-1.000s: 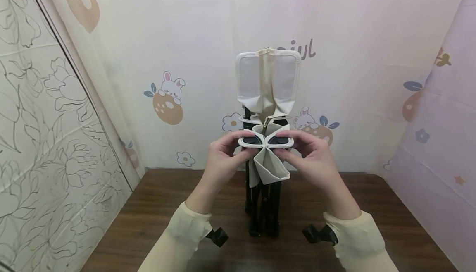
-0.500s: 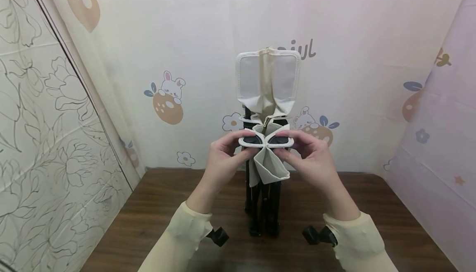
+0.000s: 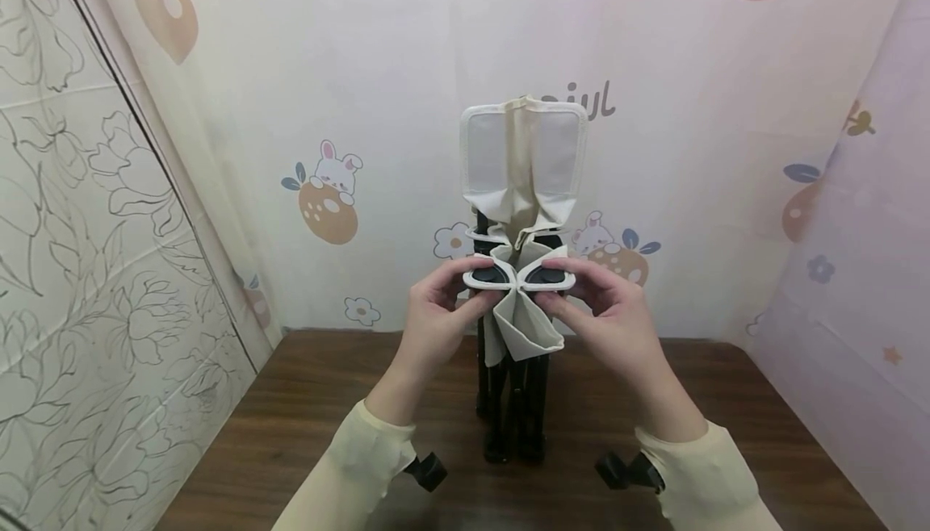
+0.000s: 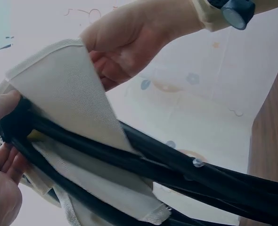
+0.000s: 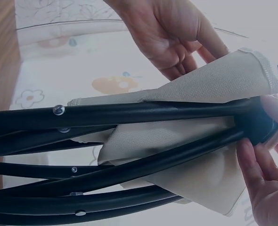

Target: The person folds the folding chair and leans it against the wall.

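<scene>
A folded chair with black tube legs [image 3: 534,410] and beige fabric stands upright on the table in the head view. Its backrest [image 3: 487,152] rises at the back, while the seat cloth [image 3: 529,333] hangs in folds at the front. My left hand [image 3: 439,305] pinches the left front corner around a black end cap [image 3: 490,274], thumb below and fingers on top. On the other side my right hand [image 3: 606,305] pinches the matching corner around another black cap [image 3: 546,275]. Riveted tubes [image 5: 176,110] run bunched together behind the cloth in the right wrist view.
The brown wooden table [image 3: 312,434] extends around the chair's feet. Close behind it hangs a pale curtain [image 3: 407,152] with rabbit and carrot prints. A flower-patterned panel [image 3: 109,257] borders the left side. Black wrist cameras [image 3: 429,470] stick out from both cuffs.
Both hands keep their grip on the front corners, which have drawn very slightly apart. The head view has shifted a little; the chair stays in place.
</scene>
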